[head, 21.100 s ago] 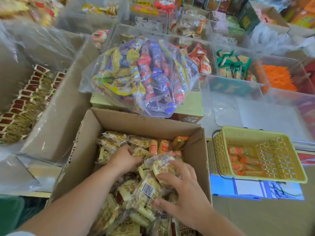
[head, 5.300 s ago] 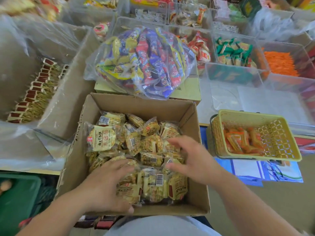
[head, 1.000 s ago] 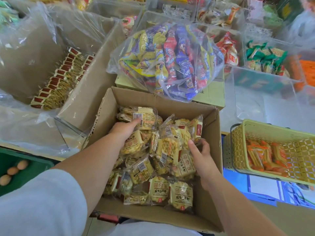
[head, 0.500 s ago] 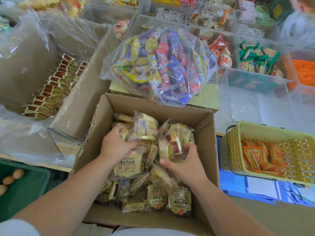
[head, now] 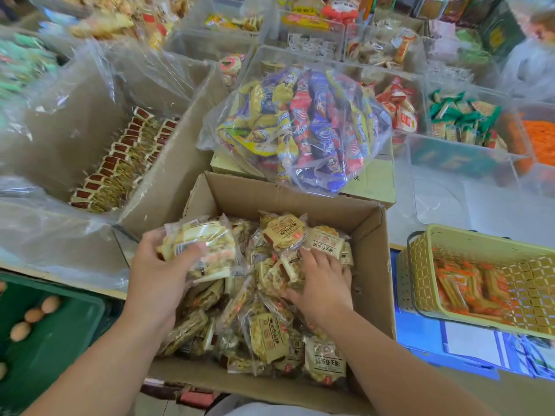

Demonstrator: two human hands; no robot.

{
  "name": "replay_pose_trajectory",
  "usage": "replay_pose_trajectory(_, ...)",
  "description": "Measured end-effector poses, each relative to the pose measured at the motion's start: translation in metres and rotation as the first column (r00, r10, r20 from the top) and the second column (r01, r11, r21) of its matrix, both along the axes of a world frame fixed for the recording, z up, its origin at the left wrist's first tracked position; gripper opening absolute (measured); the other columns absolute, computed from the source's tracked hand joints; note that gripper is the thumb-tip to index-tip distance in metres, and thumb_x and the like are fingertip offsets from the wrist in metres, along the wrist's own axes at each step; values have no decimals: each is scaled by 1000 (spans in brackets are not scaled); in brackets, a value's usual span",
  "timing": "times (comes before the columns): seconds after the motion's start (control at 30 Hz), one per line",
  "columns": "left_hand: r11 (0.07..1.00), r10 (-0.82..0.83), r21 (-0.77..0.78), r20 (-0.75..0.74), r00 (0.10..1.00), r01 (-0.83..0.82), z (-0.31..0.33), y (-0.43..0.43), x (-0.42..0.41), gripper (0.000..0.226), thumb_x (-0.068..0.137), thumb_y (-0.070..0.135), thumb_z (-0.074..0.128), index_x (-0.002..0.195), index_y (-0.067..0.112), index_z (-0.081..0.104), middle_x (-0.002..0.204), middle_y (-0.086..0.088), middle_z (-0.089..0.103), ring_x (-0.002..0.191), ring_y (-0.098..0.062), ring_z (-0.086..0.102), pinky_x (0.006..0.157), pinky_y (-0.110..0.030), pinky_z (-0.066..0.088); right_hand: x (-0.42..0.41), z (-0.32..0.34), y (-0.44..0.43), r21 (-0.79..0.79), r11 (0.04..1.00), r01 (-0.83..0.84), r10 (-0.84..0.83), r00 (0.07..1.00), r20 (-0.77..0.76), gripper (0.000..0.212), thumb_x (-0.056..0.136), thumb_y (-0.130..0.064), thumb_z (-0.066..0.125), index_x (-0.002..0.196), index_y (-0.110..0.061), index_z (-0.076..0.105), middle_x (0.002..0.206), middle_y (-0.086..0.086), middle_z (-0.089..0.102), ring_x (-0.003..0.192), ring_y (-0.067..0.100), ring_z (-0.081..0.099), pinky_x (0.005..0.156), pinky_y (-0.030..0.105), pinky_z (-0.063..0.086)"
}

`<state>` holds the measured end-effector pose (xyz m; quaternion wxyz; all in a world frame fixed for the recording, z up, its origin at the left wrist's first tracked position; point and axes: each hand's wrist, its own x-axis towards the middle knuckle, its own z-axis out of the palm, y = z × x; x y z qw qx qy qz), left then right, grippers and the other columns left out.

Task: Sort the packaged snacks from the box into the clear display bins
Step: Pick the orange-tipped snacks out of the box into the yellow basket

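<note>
Plastic wrappers fill my left grip [head: 159, 274]: it is clenched around a bundle of biscuit packets [head: 207, 250], with the thumb pressed on top. The bundle hangs just above the left side of the cardboard box [head: 372, 259], its flat faces turned up to me. Its long axis runs across my view, from the left wall toward the middle, sinking a little to the right.

My right grip [head: 322, 283] lies with bent fingers on more packets at the right side of the pile; whether it has closed on them I cannot tell.

I judge this is the gathering step, with nothing carried yet. The next move asks me to lift the bundle free without dropping loose packets. After that I must carry it forward, past the big bag of sweets [head: 300, 130], to one of the clear bins [head: 444, 193].
</note>
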<state>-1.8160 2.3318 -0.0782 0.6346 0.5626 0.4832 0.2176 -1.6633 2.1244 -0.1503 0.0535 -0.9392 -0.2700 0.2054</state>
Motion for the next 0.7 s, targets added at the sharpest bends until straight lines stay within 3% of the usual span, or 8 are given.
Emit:
replay_pose_trajectory(0.07, 977, 111, -190, 66, 992, -97, -1, -1, -7, 29, 89, 19, 78, 109, 29, 60, 103, -7, 78, 82, -18, 78, 53, -33, 61, -1, -1, -2, -18, 998, -63, 63, 997, 38, 86, 86, -58, 62, 154, -33, 16, 155, -2, 40, 145, 28, 30, 118, 56, 23)
replay_pose_trajectory(0.17, 918, 195, -368, 96, 976, -147, -4, -4, -17, 31, 97, 18, 69, 121, 14, 52, 117, -13, 73, 102, -33, 75, 64, -45, 65, -5, 1, -5, 1, 992, -128, 128, 992, 8, 79, 87, -54, 60, 154, -33, 24, 146, -1, 51, 139, 27, 37, 116, 51, 27)
replay_pose_trajectory(0.27, 927, 158, -357, 86, 984, -117, -6, -9, -22, 25, 95, 20, 71, 113, 17, 53, 104, -8, 79, 94, -28, 78, 61, -42, 64, -7, 19, -9, 228, 972, 51, 24, 949, -314, 58, 90, -46, 58, 145, -36, 42, 120, -2, 68, 106, 19, 63, 94, 41, 53)
replay_pose_trajectory(0.37, 942, 51, -335, 82, 995, -21, -6, -22, -21, 25, 92, 23, 72, 114, 20, 60, 97, -3, 81, 88, -22, 79, 65, -36, 58, -12, 46, -20, 414, 732, 541, -114, 696, -709, 22, 95, -36, 57, 116, -30, 60, 105, 1, 73, 81, 11, 70, 75, 30, 60)
replay_pose_trajectory(0.43, 938, -19, -343, 80, 997, 45, -6, -32, -19, 27, 91, 25, 74, 116, 24, 63, 100, -2, 81, 87, -19, 79, 67, -35, 56, -13, 60, -31, 358, 484, 799, -40, 429, -903, 34, 91, -31, 58, 121, -16, 63, 115, 11, 74, 101, 23, 72, 91, 45, 59)
replay_pose_trajectory(0.5, 925, -95, -363, 74, 993, 116, -6, -44, -14, 30, 89, 26, 76, 117, 26, 64, 102, -2, 81, 89, -20, 79, 66, -36, 59, -15, 72, -43, 312, 329, 891, 96, 297, -950, 44, 88, -28, 58, 128, -10, 61, 123, 13, 71, 115, 32, 68, 96, 55, 54)
replay_pose_trajectory(0.6, 885, -222, -397, 94, 970, 241, -5, -62, -1, 38, 86, 29, 79, 120, 28, 62, 106, -4, 80, 92, -24, 79, 73, -42, 62, -18, 83, -59, 336, 261, 905, 139, 309, -941, 44, 91, -23, 57, 133, -12, 56, 126, 17, 69, 118, 35, 66, 90, 53, 57)
replay_pose_trajectory(0.7, 849, -332, -402, 102, 938, 344, 2, -78, 13, 80, 66, 51, 88, 137, 35, 55, 125, -1, 74, 114, -29, 71, 100, -56, 53, -19, 89, -70, 390, 299, 871, 82, 384, -920, 47, 85, -27, 69, 130, -18, 58, 122, 16, 71, 112, 38, 68, 83, 50, 60)
